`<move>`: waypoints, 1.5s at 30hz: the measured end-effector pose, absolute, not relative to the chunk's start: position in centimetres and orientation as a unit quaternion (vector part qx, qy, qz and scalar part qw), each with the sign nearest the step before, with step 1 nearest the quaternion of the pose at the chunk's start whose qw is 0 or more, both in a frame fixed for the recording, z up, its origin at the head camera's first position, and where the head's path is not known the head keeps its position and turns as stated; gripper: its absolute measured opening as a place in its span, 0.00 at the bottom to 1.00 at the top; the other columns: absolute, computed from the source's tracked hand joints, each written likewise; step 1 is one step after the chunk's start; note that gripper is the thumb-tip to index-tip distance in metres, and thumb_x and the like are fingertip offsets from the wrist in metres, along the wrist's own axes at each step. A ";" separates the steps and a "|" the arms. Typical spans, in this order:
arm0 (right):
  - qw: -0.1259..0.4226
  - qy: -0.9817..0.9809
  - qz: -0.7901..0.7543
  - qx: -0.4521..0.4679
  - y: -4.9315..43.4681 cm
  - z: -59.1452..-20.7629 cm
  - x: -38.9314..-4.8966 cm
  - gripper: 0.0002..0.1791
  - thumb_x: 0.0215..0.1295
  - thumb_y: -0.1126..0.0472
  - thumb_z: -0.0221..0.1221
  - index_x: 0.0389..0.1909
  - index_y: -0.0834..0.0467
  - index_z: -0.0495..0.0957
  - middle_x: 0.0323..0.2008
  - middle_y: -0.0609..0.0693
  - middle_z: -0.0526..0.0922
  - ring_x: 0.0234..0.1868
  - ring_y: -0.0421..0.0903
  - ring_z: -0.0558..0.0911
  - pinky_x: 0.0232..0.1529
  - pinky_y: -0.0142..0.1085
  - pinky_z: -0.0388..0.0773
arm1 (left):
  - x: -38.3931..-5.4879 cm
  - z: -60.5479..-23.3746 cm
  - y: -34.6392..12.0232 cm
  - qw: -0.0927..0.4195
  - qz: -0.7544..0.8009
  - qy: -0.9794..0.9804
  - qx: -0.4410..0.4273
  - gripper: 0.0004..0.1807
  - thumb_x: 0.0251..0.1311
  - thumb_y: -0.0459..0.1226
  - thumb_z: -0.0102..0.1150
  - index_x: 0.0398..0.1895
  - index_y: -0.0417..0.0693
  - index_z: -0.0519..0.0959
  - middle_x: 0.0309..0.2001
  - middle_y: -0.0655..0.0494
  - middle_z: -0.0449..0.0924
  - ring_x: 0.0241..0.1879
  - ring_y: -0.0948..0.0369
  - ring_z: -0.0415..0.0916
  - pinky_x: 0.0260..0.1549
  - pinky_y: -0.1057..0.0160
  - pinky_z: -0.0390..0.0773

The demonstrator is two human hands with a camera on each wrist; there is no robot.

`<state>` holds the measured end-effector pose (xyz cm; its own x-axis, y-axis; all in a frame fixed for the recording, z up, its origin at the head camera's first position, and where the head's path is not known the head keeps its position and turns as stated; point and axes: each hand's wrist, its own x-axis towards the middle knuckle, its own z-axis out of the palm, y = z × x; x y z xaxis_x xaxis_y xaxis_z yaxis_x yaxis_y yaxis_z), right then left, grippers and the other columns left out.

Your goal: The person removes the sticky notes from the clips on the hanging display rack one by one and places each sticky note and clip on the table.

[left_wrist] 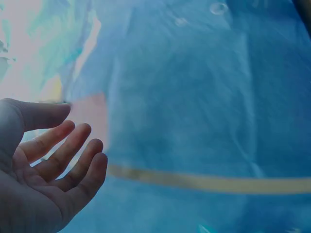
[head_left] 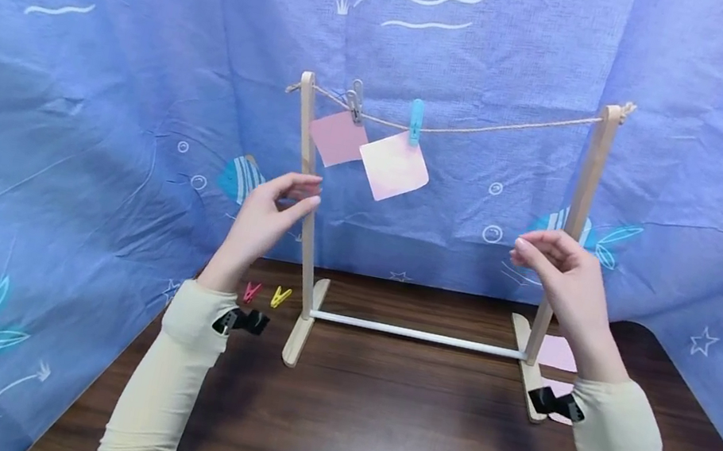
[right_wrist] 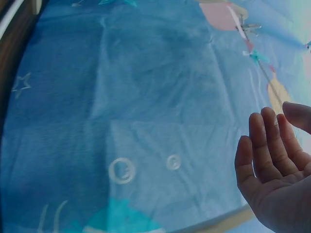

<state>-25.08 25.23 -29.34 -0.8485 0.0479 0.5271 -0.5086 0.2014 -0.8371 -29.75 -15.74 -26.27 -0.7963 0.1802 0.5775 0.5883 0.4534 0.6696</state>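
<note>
Two paper squares hang from a string [head_left: 510, 124] tied between two wooden posts. A grey clothespin [head_left: 354, 103] holds the darker pink square [head_left: 336, 139] at the left. Beside it a blue clothespin [head_left: 416, 122] holds a pale pink square [head_left: 393, 168]. My left hand [head_left: 268, 217] is raised near the left post [head_left: 308, 248], its fingers loosely bent and holding nothing; the left wrist view shows the same bare palm [left_wrist: 43, 194]. Near the right post [head_left: 588, 177] hovers my right hand [head_left: 572, 283], relaxed, with nothing between thumb and fingers in the right wrist view.
A red clothespin [head_left: 251, 292] and a yellow clothespin [head_left: 279, 297] lie on the dark wooden table [head_left: 399, 426] left of the stand. Pink paper squares [head_left: 559, 353] lie by the right foot, partly behind my right arm. A white bar [head_left: 418, 335] joins the stand's feet. Blue printed cloth surrounds the table.
</note>
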 end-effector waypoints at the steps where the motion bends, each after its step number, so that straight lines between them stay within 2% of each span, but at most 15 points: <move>1: 0.228 -0.739 0.613 0.160 25.0 -28.9 -25.2 0.14 0.69 0.58 0.65 0.47 0.65 0.81 0.34 0.46 0.87 0.38 0.42 0.86 0.46 0.27 0.79 | -29.7 -25.6 -15.3 0.221 -0.468 -0.822 -0.239 0.20 0.69 0.45 0.62 0.60 0.49 0.81 0.54 0.50 0.83 0.52 0.56 0.79 0.53 0.51 0.79; 9: 0.302 -0.698 0.618 0.201 22.7 -25.9 -26.2 0.12 0.67 0.58 0.66 0.41 0.65 0.83 0.30 0.48 0.86 0.33 0.42 0.85 0.42 0.30 0.81 | -30.1 -20.6 -12.0 0.242 -0.477 -0.794 -0.291 0.19 0.69 0.42 0.63 0.59 0.45 0.81 0.54 0.52 0.83 0.51 0.58 0.80 0.53 0.58 0.79; 12: 0.307 -0.684 0.628 0.209 21.8 -25.1 -26.5 0.13 0.67 0.57 0.67 0.41 0.64 0.84 0.30 0.49 0.86 0.33 0.43 0.85 0.42 0.30 0.81 | -30.0 -19.2 -10.8 0.241 -0.481 -0.785 -0.306 0.19 0.68 0.41 0.64 0.59 0.45 0.81 0.54 0.52 0.83 0.50 0.59 0.81 0.52 0.60 0.79; 19: 0.287 -0.725 0.589 0.213 19.9 -23.9 -27.3 0.10 0.67 0.54 0.67 0.41 0.57 0.84 0.33 0.48 0.87 0.35 0.44 0.86 0.40 0.31 0.81 | -30.0 -16.2 -8.3 0.233 -0.482 -0.777 -0.332 0.19 0.68 0.39 0.64 0.59 0.44 0.81 0.54 0.50 0.83 0.51 0.60 0.80 0.51 0.64 0.80; 26: 0.251 -0.796 0.515 0.193 18.4 -23.7 -28.4 0.21 0.65 0.39 0.64 0.45 0.52 0.84 0.36 0.47 0.87 0.39 0.46 0.85 0.41 0.34 0.79 | -30.9 -14.8 -6.9 0.254 -0.465 -0.780 -0.334 0.18 0.68 0.35 0.62 0.59 0.42 0.80 0.54 0.50 0.82 0.51 0.62 0.80 0.52 0.66 0.78; 30: 0.238 -0.826 0.475 0.186 17.9 -23.8 -29.1 0.25 0.65 0.35 0.63 0.46 0.52 0.84 0.35 0.48 0.87 0.37 0.43 0.84 0.39 0.35 0.77 | -31.5 -14.5 -6.5 0.255 -0.466 -0.782 -0.327 0.18 0.68 0.35 0.62 0.59 0.41 0.80 0.55 0.49 0.82 0.52 0.60 0.80 0.53 0.67 0.78; 34: 0.222 -0.843 0.449 0.193 17.3 -23.8 -29.6 0.26 0.65 0.35 0.62 0.48 0.53 0.85 0.36 0.50 0.88 0.37 0.43 0.84 0.38 0.38 0.77 | -32.0 -14.3 -5.9 0.255 -0.462 -0.786 -0.322 0.18 0.67 0.35 0.63 0.59 0.41 0.80 0.57 0.49 0.81 0.54 0.59 0.80 0.54 0.67 0.78; 40: 0.189 -0.843 0.460 0.205 15.9 -23.7 -30.5 0.27 0.66 0.37 0.62 0.51 0.55 0.84 0.40 0.53 0.88 0.41 0.49 0.85 0.43 0.43 0.79 | -32.5 -14.5 -4.7 0.266 -0.452 -0.787 -0.325 0.19 0.68 0.35 0.62 0.61 0.41 0.78 0.61 0.48 0.78 0.58 0.54 0.77 0.55 0.67 0.77; 45: 0.177 -0.835 0.479 0.203 15.2 -23.8 -30.9 0.23 0.68 0.43 0.63 0.50 0.58 0.83 0.41 0.57 0.88 0.41 0.51 0.86 0.44 0.43 0.81 | -32.8 -15.2 -3.7 0.273 -0.440 -0.791 -0.326 0.21 0.69 0.34 0.61 0.63 0.40 0.77 0.61 0.46 0.76 0.60 0.50 0.75 0.56 0.69 0.76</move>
<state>-30.95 15.23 -23.75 -0.8548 -0.1693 0.4905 -0.5088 0.4589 -0.7284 -32.82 -3.74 -15.24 -0.6382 0.2752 0.7190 0.7559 0.4010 0.5175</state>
